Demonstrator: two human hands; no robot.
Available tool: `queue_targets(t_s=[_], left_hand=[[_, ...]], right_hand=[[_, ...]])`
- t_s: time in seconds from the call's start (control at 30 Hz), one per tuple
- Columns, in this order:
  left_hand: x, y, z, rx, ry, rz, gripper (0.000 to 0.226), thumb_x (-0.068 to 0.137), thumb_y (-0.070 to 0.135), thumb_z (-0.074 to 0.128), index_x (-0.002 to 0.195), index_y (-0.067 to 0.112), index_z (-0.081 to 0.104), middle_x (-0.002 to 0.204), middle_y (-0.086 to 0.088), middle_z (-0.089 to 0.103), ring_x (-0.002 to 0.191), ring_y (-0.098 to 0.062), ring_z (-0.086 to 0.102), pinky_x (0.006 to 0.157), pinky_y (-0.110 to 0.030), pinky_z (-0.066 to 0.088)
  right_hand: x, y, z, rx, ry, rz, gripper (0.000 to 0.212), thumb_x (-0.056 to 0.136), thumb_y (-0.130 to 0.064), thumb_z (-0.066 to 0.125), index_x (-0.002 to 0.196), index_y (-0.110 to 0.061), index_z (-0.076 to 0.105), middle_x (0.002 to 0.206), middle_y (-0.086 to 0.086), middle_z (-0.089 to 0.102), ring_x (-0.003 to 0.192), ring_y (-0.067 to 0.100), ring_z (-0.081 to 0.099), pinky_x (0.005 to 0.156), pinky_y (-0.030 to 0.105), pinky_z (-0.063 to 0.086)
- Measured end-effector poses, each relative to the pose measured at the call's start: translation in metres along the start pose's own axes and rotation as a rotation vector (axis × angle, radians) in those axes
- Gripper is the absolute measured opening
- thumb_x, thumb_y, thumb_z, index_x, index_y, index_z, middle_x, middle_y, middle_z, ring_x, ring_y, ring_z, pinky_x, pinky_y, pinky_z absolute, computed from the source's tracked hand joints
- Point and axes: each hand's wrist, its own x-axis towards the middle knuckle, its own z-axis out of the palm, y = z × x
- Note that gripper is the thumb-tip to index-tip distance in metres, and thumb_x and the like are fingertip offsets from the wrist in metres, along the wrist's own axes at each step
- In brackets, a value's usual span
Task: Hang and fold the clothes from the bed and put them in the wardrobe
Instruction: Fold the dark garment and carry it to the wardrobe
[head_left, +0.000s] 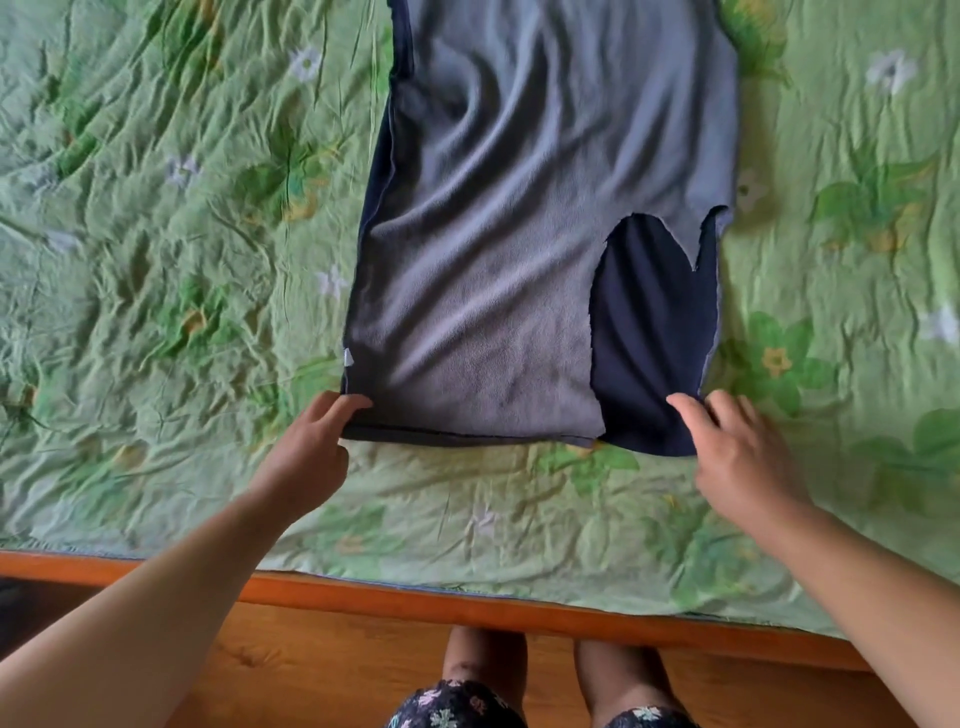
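Observation:
A grey fleece garment with a dark navy outer side lies flat and lengthwise on the bed, its top running out of the frame. Its hem faces me. A navy flap shows at the lower right, where the grey layer is folded back. My left hand pinches the hem's left corner, fingers on top of the cloth. At the right corner my right hand grips the navy edge, its index finger stretched over the fabric and its thumb hidden.
A crumpled green floral bedspread covers the bed on all sides of the garment. The orange wooden bed frame runs along the near edge, with wooden floor and my legs below it.

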Motion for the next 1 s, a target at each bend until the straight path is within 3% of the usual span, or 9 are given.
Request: queue_targets(t_s=[0.13, 0.23, 0.33, 0.57, 0.67, 0.73, 0.8, 0.9, 1.0], left_hand=[[0.013, -0.013, -0.013, 0.171, 0.120, 0.168, 0.053, 0.076, -0.004, 0.065, 0.124, 0.018, 0.061, 0.102, -0.004, 0.058, 0.099, -0.036, 0.057, 0.081, -0.047, 0.052], [0.032, -0.013, -0.028, 0.103, 0.199, 0.199, 0.043, 0.069, 0.000, 0.081, 0.108, 0.014, 0.071, 0.100, -0.007, 0.058, 0.095, -0.036, 0.058, 0.074, -0.044, 0.054], [0.057, -0.008, -0.046, -0.042, 0.287, 0.109, 0.031, 0.072, -0.005, 0.080, 0.100, 0.008, 0.074, 0.103, -0.010, 0.055, 0.093, -0.033, 0.058, 0.074, -0.040, 0.052], [0.181, 0.026, -0.157, -0.315, 0.444, -0.137, 0.019, 0.092, 0.007, 0.060, 0.109, 0.010, 0.069, 0.105, -0.012, 0.067, 0.093, -0.035, 0.063, 0.074, -0.035, 0.045], [0.245, 0.047, -0.204, -0.395, 0.450, -0.326, 0.046, 0.095, 0.020, 0.059, 0.140, 0.024, 0.050, 0.134, -0.013, 0.057, 0.094, -0.029, 0.062, 0.068, -0.034, 0.046], [0.266, 0.068, -0.206, -0.259, 0.400, -0.338, 0.064, 0.091, 0.024, 0.061, 0.150, 0.027, 0.037, 0.147, -0.016, 0.041, 0.120, -0.037, 0.053, 0.087, -0.045, 0.051], [0.269, 0.087, -0.181, -0.108, 0.353, -0.165, 0.062, 0.086, 0.027, 0.064, 0.145, 0.025, 0.044, 0.143, -0.016, 0.040, 0.127, -0.039, 0.045, 0.100, -0.051, 0.046], [0.255, 0.104, -0.119, 0.261, 0.121, 0.096, 0.073, 0.082, 0.040, 0.066, 0.148, 0.030, 0.039, 0.143, -0.007, 0.037, 0.131, -0.033, 0.040, 0.103, -0.049, 0.041], [0.254, 0.099, -0.078, 0.441, 0.084, 0.126, 0.079, 0.082, 0.037, 0.067, 0.152, 0.030, 0.029, 0.145, -0.006, 0.033, 0.131, -0.031, 0.039, 0.101, -0.049, 0.041]], right_hand=[[0.021, 0.004, -0.010, -0.013, 0.072, -0.147, 0.037, 0.061, 0.008, 0.073, 0.094, -0.010, 0.072, 0.092, 0.012, 0.053, 0.083, 0.037, 0.050, 0.065, 0.048, 0.046], [0.038, 0.013, -0.018, 0.121, 0.084, -0.101, 0.032, 0.063, 0.004, 0.075, 0.092, -0.011, 0.074, 0.113, 0.014, 0.057, 0.098, 0.038, 0.052, 0.079, 0.050, 0.050], [0.064, 0.023, -0.030, 0.268, 0.150, 0.029, 0.008, 0.086, -0.009, 0.071, 0.093, -0.005, 0.073, 0.118, 0.015, 0.059, 0.101, 0.039, 0.060, 0.088, 0.047, 0.052], [0.200, 0.051, -0.126, 0.357, 0.304, 0.341, 0.038, 0.093, -0.037, 0.048, 0.086, -0.001, 0.059, 0.091, 0.029, 0.061, 0.081, 0.047, 0.059, 0.068, 0.044, 0.042], [0.276, 0.059, -0.166, 0.371, 0.335, 0.535, 0.035, 0.100, -0.032, 0.053, 0.120, -0.004, 0.056, 0.123, 0.031, 0.055, 0.112, 0.049, 0.053, 0.089, 0.049, 0.043], [0.303, 0.047, -0.169, 0.343, 0.286, 0.623, 0.047, 0.097, -0.030, 0.058, 0.136, -0.006, 0.046, 0.137, 0.031, 0.045, 0.126, 0.050, 0.044, 0.101, 0.054, 0.039], [0.306, 0.023, -0.153, 0.293, 0.251, 0.440, 0.047, 0.091, -0.035, 0.062, 0.130, -0.010, 0.053, 0.129, 0.028, 0.052, 0.120, 0.048, 0.049, 0.098, 0.053, 0.043], [0.278, -0.019, -0.103, -0.007, 0.039, -0.088, 0.053, 0.079, -0.049, 0.060, 0.124, -0.021, 0.056, 0.115, 0.013, 0.055, 0.106, 0.039, 0.054, 0.085, 0.048, 0.050], [0.266, -0.037, -0.062, -0.174, -0.093, -0.141, 0.058, 0.079, -0.020, 0.065, 0.133, -0.024, 0.046, 0.119, 0.007, 0.049, 0.106, 0.032, 0.050, 0.077, 0.042, 0.043]])
